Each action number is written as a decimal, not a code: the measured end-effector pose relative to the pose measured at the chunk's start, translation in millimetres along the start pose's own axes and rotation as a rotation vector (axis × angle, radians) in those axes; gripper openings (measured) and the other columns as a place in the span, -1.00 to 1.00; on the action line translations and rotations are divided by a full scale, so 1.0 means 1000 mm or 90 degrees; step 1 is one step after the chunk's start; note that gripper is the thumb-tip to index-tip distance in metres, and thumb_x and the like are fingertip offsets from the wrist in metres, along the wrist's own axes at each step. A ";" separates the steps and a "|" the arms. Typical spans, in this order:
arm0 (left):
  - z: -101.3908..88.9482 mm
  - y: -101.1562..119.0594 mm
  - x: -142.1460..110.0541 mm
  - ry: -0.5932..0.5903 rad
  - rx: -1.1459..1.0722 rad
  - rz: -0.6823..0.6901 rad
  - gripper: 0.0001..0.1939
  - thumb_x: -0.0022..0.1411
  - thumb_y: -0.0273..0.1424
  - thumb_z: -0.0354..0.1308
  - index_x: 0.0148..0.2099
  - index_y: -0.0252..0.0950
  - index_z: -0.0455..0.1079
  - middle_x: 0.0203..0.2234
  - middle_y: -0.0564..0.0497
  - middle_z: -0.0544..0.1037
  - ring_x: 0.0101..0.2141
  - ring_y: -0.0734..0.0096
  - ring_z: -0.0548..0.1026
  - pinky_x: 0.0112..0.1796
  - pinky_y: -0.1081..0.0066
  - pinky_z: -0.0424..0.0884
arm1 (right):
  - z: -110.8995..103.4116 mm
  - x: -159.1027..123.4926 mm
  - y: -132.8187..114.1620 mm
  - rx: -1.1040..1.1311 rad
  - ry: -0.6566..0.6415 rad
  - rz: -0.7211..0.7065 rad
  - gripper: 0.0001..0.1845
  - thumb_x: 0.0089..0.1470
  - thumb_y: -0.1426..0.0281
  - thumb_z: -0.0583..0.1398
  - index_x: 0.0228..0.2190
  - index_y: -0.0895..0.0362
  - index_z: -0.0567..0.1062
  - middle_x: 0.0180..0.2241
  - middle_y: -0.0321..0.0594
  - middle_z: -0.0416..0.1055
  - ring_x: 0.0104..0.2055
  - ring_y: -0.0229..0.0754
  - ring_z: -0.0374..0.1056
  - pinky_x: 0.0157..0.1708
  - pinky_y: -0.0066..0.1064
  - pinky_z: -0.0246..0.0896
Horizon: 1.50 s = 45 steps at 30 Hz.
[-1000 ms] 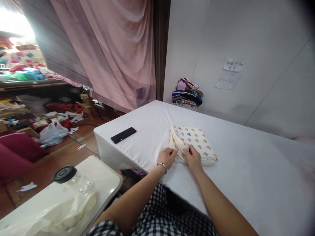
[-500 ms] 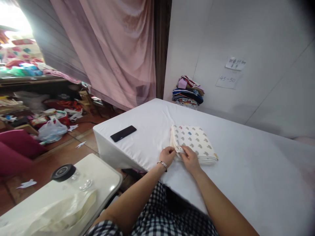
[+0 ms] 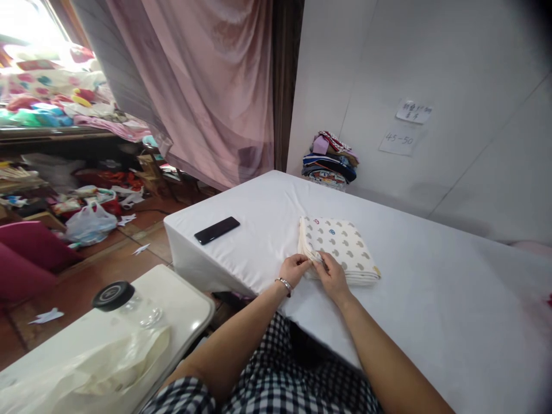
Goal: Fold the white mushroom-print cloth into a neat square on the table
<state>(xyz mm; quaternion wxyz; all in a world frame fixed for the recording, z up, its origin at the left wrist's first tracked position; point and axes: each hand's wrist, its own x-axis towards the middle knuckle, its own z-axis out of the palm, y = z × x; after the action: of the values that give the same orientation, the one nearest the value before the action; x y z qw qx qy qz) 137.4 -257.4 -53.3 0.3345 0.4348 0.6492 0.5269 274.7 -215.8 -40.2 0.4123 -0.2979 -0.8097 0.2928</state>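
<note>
A folded cream cloth (image 3: 345, 244) with grey printed shapes lies in several layers on the white-covered table (image 3: 431, 287). My left hand (image 3: 295, 270), with a bracelet at the wrist, pinches the cloth's near left corner. Close beside it, my right hand (image 3: 332, 275) grips the same corner, thumb and fingers closed on the edge. The fingertips of both hands nearly meet there, and the bit of fabric between them is partly hidden.
A black phone (image 3: 217, 230) lies on the table to the left. Folded clothes (image 3: 330, 161) are stacked by the wall. On a small white side table (image 3: 185, 293) are a clear jar with a black lid (image 3: 114, 295) and a plastic bag (image 3: 116, 368). A pink curtain (image 3: 215, 86) hangs behind.
The fingers have shifted slightly at the cloth's corner, and the lifted edge between them sits a little differently. The cloth stays in place, and the view has moved slightly.
</note>
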 end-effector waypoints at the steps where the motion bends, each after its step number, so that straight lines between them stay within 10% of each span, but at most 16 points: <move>1: -0.001 0.001 0.000 -0.009 0.000 -0.008 -0.77 -0.05 -0.24 0.12 -0.48 -0.32 0.41 -0.64 0.12 0.37 -0.55 0.54 0.27 -0.49 0.51 0.20 | 0.000 0.000 0.001 0.005 0.004 0.005 -0.72 0.12 0.27 0.03 -0.18 0.08 0.40 -0.20 -0.18 0.40 -0.16 -0.14 0.29 -0.14 -0.33 0.19; 9: -0.010 0.008 -0.005 -0.131 -0.002 0.001 -0.63 -0.02 -0.09 0.10 -0.42 -0.33 0.41 -0.63 0.13 0.32 -0.56 0.56 0.21 -0.52 0.52 0.14 | 0.003 0.000 0.008 0.036 0.045 0.072 -0.71 0.07 0.22 0.07 -0.29 0.15 0.45 -0.37 -0.22 0.41 -0.33 -0.19 0.28 -0.29 -0.39 0.19; 21: -0.008 0.011 0.000 -0.092 -0.015 -0.116 -0.84 -0.11 -0.35 0.11 -0.59 -0.30 0.22 -0.75 0.20 0.20 -0.65 0.62 0.15 -0.59 0.55 0.05 | -0.002 -0.001 0.000 0.055 0.117 0.072 -0.75 0.11 0.26 0.05 -0.46 0.15 0.40 -0.53 -0.35 0.28 -0.46 -0.28 0.17 -0.43 -0.47 0.10; 29: -0.012 0.019 -0.002 -0.104 -0.026 -0.145 -0.79 -0.13 -0.38 0.11 -0.65 -0.30 0.14 -0.78 0.20 0.16 -0.67 0.64 0.09 -0.61 0.54 -0.02 | -0.002 -0.001 0.001 -0.116 0.005 -0.116 -0.78 0.16 0.35 -0.01 -0.24 0.11 0.40 -0.25 -0.13 0.40 -0.17 -0.13 0.29 -0.14 -0.28 0.19; 45: -0.015 0.012 -0.002 -0.116 -0.086 -0.121 -0.73 -0.07 -0.23 0.14 -0.59 -0.31 0.23 -0.79 0.19 0.20 -0.69 0.64 0.09 -0.62 0.53 -0.01 | 0.001 -0.005 0.016 -0.184 0.016 -0.187 -0.68 0.12 0.37 0.04 -0.07 0.12 0.35 -0.15 -0.08 0.39 -0.09 -0.07 0.30 -0.09 -0.18 0.26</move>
<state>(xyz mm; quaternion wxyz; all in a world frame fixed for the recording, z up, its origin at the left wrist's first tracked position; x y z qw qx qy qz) 127.3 -264.7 -37.9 0.4690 0.3942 0.6172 0.4936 279.8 -209.8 -54.8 0.4134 -0.2361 -0.8729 0.1069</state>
